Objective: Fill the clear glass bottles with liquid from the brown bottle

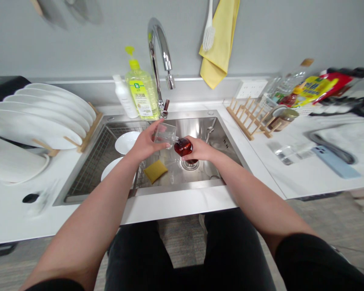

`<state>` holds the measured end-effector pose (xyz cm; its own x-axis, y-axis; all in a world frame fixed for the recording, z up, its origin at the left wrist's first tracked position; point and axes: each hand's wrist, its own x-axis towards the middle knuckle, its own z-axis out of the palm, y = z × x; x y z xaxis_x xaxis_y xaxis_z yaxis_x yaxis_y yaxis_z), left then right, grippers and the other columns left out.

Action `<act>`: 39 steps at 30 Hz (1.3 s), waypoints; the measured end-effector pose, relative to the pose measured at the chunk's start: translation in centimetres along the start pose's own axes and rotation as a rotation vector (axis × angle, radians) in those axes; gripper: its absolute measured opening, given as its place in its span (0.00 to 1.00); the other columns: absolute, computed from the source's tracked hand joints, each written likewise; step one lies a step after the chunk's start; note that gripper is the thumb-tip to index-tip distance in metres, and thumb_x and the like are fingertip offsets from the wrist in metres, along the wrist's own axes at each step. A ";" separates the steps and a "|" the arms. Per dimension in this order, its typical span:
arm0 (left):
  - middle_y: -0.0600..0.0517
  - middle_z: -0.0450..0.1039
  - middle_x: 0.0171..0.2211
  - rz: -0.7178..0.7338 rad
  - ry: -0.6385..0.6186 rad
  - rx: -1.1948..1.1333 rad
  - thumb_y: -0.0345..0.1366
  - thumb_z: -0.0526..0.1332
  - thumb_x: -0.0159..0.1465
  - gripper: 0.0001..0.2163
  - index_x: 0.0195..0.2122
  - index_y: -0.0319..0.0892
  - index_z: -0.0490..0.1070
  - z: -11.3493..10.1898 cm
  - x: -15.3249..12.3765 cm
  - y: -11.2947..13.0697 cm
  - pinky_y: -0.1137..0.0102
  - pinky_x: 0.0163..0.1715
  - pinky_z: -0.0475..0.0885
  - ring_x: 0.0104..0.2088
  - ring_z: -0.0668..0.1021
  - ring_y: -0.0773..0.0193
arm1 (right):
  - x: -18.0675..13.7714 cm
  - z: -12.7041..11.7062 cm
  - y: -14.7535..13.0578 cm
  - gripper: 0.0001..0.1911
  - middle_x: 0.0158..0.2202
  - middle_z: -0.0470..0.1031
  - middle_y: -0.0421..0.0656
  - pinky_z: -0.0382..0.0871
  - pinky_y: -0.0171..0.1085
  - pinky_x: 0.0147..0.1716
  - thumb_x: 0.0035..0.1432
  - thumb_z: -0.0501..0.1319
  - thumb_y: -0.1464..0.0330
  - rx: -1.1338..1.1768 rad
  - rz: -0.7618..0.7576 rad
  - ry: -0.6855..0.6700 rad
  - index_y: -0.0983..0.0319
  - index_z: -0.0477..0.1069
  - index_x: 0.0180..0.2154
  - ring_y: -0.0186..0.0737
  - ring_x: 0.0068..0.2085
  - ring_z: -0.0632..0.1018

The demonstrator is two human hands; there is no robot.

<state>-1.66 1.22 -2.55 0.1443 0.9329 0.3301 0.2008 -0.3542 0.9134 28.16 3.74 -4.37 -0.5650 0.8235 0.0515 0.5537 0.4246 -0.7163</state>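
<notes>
Over the sink, my left hand (145, 141) is closed around a clear, square-sided container (166, 134), tipped on its side. My right hand (198, 148) grips a rounded amber bottle (183, 147), also tilted. The two vessels meet or nearly meet at a narrow neck; I cannot tell which one the neck belongs to, nor whether liquid passes between them. Below them is the steel sink (227, 139), its drain (190, 165) partly under the amber bottle. A yellow sponge (155, 171) lies left of the drain.
White dishes (125, 142) sit on a wire rack (91, 169) in the sink's left part. Behind stand the faucet (157, 52) and a green soap bottle (142, 93). Racked plates (42, 117) and a white pitcher (12, 157) are left; a wooden rack (248, 119) and a phone (335, 161) are right.
</notes>
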 end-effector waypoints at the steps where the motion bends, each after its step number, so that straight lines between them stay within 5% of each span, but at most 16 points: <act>1: 0.43 0.82 0.60 -0.002 0.002 0.000 0.34 0.87 0.48 0.51 0.75 0.53 0.76 0.0 0.0 0.1 0.41 0.65 0.80 0.65 0.82 0.36 | 0.0 0.0 0.0 0.38 0.56 0.88 0.47 0.80 0.53 0.59 0.49 0.87 0.59 -0.002 -0.006 0.004 0.56 0.78 0.58 0.61 0.57 0.87; 12: 0.43 0.81 0.62 0.023 -0.016 0.065 0.40 0.88 0.49 0.54 0.78 0.54 0.72 0.0 0.0 0.5 0.41 0.64 0.80 0.65 0.81 0.35 | -0.1 0.0 -0.1 0.38 0.55 0.88 0.47 0.79 0.53 0.58 0.49 0.87 0.59 -0.009 -0.034 0.006 0.56 0.77 0.59 0.61 0.57 0.87; 20: 0.45 0.81 0.60 0.029 -0.005 0.018 0.34 0.88 0.47 0.53 0.76 0.55 0.75 0.1 -0.2 1.6 0.42 0.65 0.79 0.66 0.80 0.34 | -0.2 0.0 -0.2 0.39 0.54 0.88 0.47 0.79 0.52 0.58 0.49 0.87 0.61 0.014 -0.067 0.012 0.58 0.77 0.60 0.59 0.55 0.87; 32: 0.44 0.81 0.63 0.145 -0.040 0.219 0.42 0.84 0.55 0.53 0.82 0.57 0.67 -0.2 -0.4 1.6 0.53 0.56 0.81 0.64 0.81 0.42 | 0.0 0.4 0.1 0.40 0.54 0.89 0.48 0.80 0.51 0.55 0.48 0.88 0.60 -0.017 -0.124 0.044 0.57 0.78 0.60 0.59 0.54 0.88; 39: 0.44 0.81 0.63 0.155 -0.037 0.278 0.46 0.85 0.56 0.53 0.82 0.56 0.66 -0.2 -0.6 2.3 0.49 0.60 0.80 0.63 0.82 0.40 | -0.1 0.5 -0.2 0.40 0.54 0.89 0.47 0.80 0.52 0.55 0.47 0.88 0.60 0.011 -0.110 0.034 0.58 0.78 0.58 0.58 0.53 0.88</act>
<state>-1.51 -0.15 -0.61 0.2280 0.8651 0.4468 0.4297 -0.5012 0.7511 27.79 3.42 -4.63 -0.6010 0.7844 0.1536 0.4826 0.5093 -0.7125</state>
